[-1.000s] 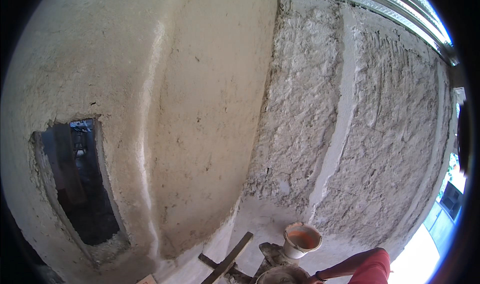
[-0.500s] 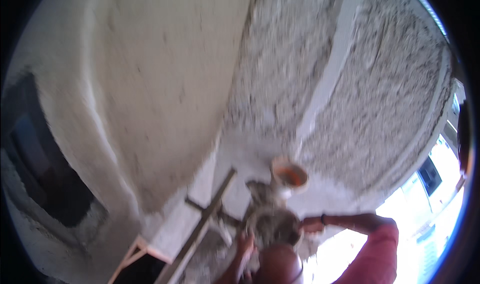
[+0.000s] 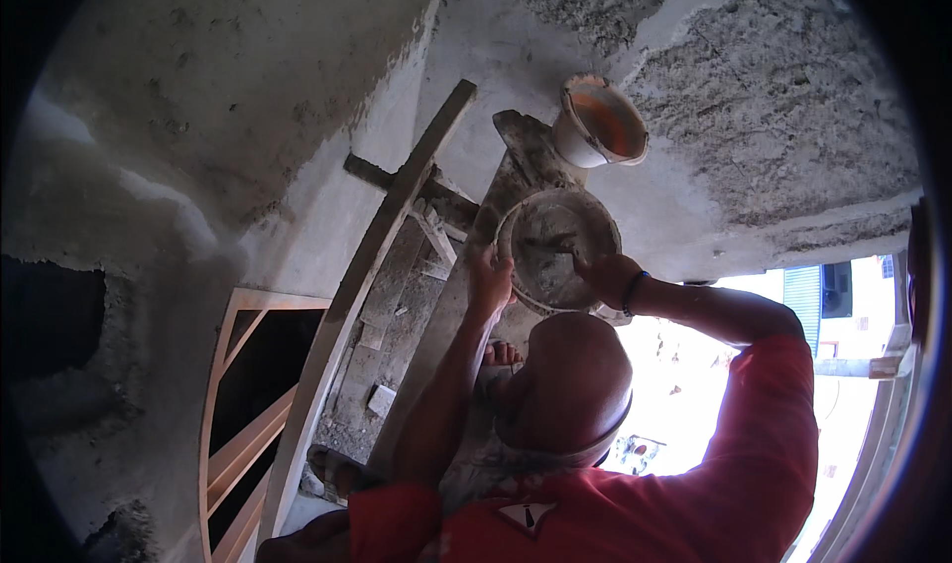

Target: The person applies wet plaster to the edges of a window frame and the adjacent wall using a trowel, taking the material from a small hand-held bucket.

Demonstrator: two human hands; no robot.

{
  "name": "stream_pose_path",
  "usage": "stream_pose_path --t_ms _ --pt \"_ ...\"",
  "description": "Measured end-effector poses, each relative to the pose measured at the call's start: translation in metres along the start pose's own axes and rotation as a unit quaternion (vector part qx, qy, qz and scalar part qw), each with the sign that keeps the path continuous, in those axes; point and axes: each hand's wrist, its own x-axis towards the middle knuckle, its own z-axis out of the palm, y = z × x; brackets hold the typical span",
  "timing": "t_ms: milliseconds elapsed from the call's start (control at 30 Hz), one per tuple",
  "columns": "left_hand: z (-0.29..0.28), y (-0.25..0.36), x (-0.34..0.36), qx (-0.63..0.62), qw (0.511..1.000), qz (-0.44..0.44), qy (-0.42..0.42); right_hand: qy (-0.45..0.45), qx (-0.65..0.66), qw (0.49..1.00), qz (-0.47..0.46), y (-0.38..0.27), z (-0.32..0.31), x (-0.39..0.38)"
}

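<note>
Resting on the plank, a round mortar-caked bucket (image 3: 509,228) holds grey, wet-looking material. My left hand (image 3: 490,281) grips its near left rim, fingers over the edge. My right hand (image 3: 608,277), a dark band on the wrist, reaches in over the right side, closed on a small dark tool, apparently a trowel (image 3: 548,243), whose blade lies over the grey material; its handle is hidden in my fingers. Just beyond stands a whitish bucket (image 3: 583,144) with an orange inside, its rim crusted.
A narrow plank (image 3: 531,146) runs under the buckets. A long timber (image 3: 397,206) slants up on the left, crossing a shorter beam. A wooden frame (image 3: 226,365) stands lower left. The rough plastered wall (image 3: 783,97) rises ahead. My bent knee (image 3: 580,379) is close below; bright open space lies right.
The view has swung down from the wall, so the buckets and my arms sit higher in the picture. Both hands stay at the same bucket; the picture is now sharper.
</note>
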Motion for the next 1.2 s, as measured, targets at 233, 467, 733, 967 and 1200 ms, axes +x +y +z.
stream_pose_path --t_ms 233,467,733,967,1200 --pt "-0.001 0.012 0.0 0.02 0.999 0.013 0.024 -0.101 0.008 0.995 -0.007 -0.008 -0.027 -0.007" --pt "-0.009 0.007 0.004 0.03 0.999 0.032 0.011 -0.083 -0.126 0.988 -0.025 0.026 -0.128 -0.017" --pt "0.008 0.011 0.0 0.033 0.999 0.013 0.017 0.012 -0.111 0.993 0.029 0.032 -0.063 0.08" --pt "-0.001 0.013 -0.001 0.024 0.999 0.006 0.035 -0.033 -0.116 0.992 -0.043 0.011 -0.029 0.037" --pt "0.001 0.008 0.005 0.042 0.999 0.003 0.027 -0.109 -0.098 0.988 0.04 0.027 -0.095 -0.009"
